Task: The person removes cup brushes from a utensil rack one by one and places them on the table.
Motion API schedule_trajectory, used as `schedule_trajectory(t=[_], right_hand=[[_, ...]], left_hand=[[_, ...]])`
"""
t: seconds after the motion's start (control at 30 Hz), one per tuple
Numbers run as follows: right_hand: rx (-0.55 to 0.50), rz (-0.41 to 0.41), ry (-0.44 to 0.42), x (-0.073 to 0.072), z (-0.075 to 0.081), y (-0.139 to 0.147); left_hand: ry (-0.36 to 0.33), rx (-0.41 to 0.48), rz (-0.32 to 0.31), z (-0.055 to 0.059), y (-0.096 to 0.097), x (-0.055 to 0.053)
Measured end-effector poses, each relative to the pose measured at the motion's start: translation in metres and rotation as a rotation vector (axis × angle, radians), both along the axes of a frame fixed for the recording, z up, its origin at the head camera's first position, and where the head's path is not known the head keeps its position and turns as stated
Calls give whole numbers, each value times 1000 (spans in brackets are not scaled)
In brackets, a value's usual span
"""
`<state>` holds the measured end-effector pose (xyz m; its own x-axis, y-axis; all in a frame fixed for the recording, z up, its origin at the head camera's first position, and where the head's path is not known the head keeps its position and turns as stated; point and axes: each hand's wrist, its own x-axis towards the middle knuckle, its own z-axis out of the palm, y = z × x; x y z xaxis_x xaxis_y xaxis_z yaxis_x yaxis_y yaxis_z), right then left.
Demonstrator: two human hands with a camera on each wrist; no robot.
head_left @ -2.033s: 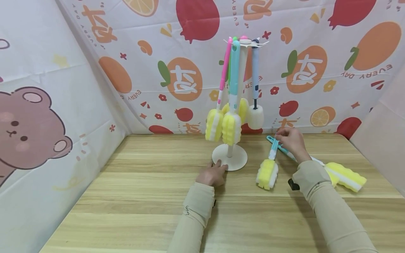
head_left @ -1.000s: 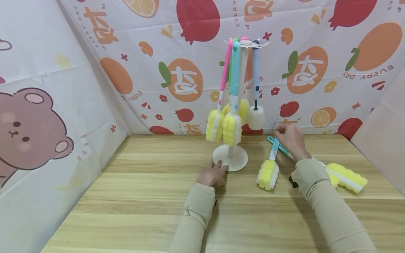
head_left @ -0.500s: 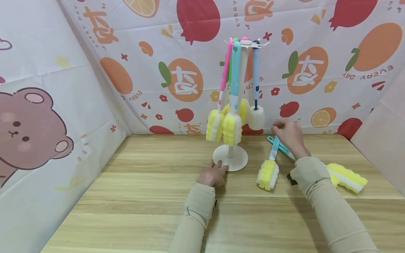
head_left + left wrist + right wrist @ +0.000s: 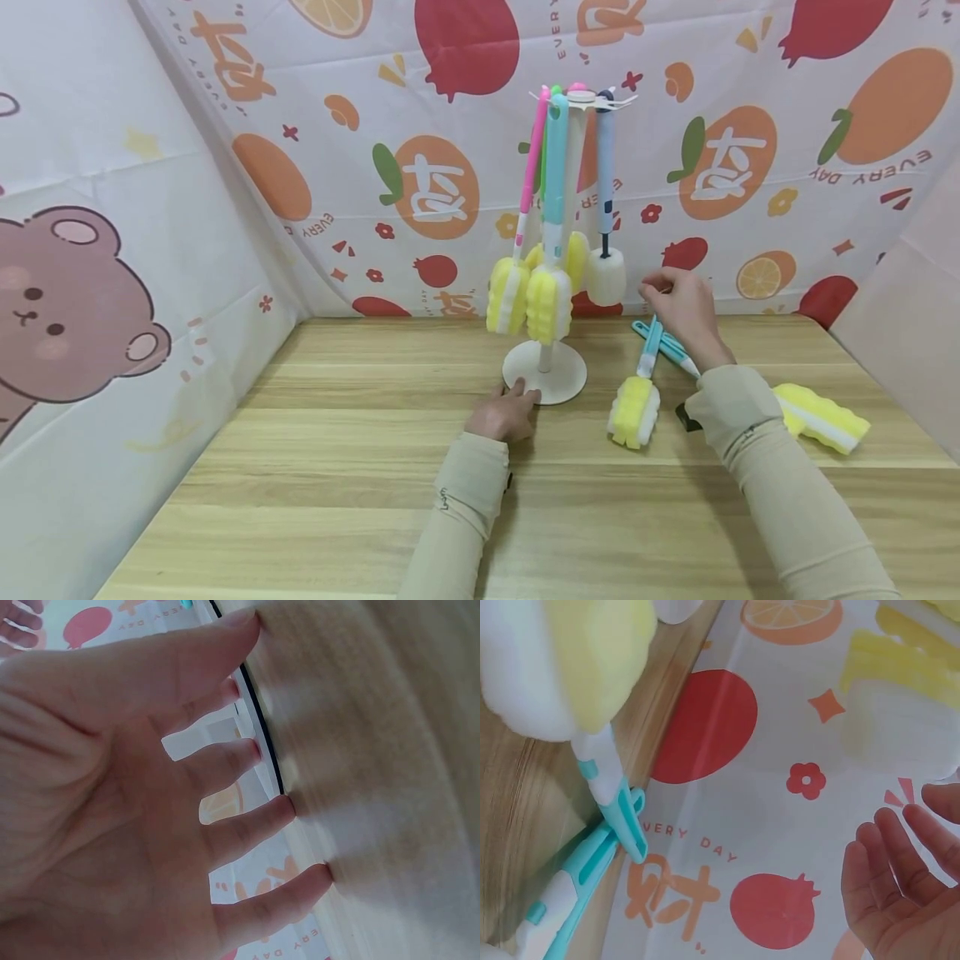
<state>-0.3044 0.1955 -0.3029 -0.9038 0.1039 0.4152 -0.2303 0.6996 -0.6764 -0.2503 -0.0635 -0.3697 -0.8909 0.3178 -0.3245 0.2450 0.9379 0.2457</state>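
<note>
My left hand (image 4: 501,414) rests its fingertips at the front edge of the white round base (image 4: 561,387) of a brush stand. Fingers slightly bent, it grips nothing. My right hand (image 4: 684,312) hovers above the handle end of a sponge bottle brush (image 4: 633,410) lying on the table. In the right wrist view, that hand (image 4: 900,877) is apart from both teal handles, fingers loosely bent. A second teal-handled bottle brush (image 4: 670,347) lies crossed under the first. My right forearm covers its middle; a yellow-and-white sponge head (image 4: 821,417) shows on the far side.
Several bottle brushes hang from the stand's top hooks, among them a teal one (image 4: 555,167), a pink one (image 4: 534,158) and a blue one (image 4: 606,175) with a white head. A fruit-print cloth (image 4: 337,250) rises behind the wooden table (image 4: 315,467).
My right hand has lifted from the teal handle's end, moving up and slightly left. The brush on the table stays in place, as does my left hand at the base.
</note>
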Motion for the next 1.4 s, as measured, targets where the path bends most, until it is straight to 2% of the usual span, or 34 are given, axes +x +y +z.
schedule_trajectory(t=[0.6, 0.87, 1.4], right_hand=[[-111, 7, 23, -1, 13, -5], [-125, 16, 31, -1, 14, -7], [-153, 27, -7, -1, 22, -15]], left_hand=[[19, 22, -5, -4, -3, -1], [23, 18, -6, -5, -2, -1], [12, 2, -2, -3, 0, 1]])
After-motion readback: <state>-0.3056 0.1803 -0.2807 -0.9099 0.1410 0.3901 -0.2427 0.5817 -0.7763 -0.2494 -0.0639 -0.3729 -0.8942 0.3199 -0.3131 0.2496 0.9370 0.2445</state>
